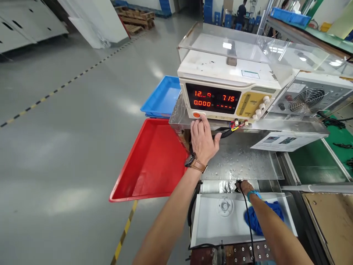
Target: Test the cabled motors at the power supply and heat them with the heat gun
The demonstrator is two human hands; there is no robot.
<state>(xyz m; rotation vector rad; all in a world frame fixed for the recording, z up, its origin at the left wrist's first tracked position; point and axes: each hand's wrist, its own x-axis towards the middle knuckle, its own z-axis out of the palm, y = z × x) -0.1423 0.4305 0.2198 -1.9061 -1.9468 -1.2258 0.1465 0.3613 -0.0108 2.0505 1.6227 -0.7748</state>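
My left hand [203,141], with a watch on the wrist, reaches to the front of a white power supply [228,71]. Its fingers are stretched out, and the index fingertip is at the panel's lower edge, just beside the orange button [196,115]. Red digits glow on the display [212,98]. Lower down, my right hand [246,186] is closed around the end of a black cable [249,217], beside the clear sheet's front edge; its fingertips are partly hidden. Below it, a white tray [209,228] holds a blue cloth [255,222] and a round white part [225,206].
Left of the bench are a red bin [157,158] and a blue tray [165,97]. A clear cover [209,38] stands over the power supply. Further right are a grey unit with a fan [307,99], a hanging paper sheet [286,141] and cardboard [331,224].
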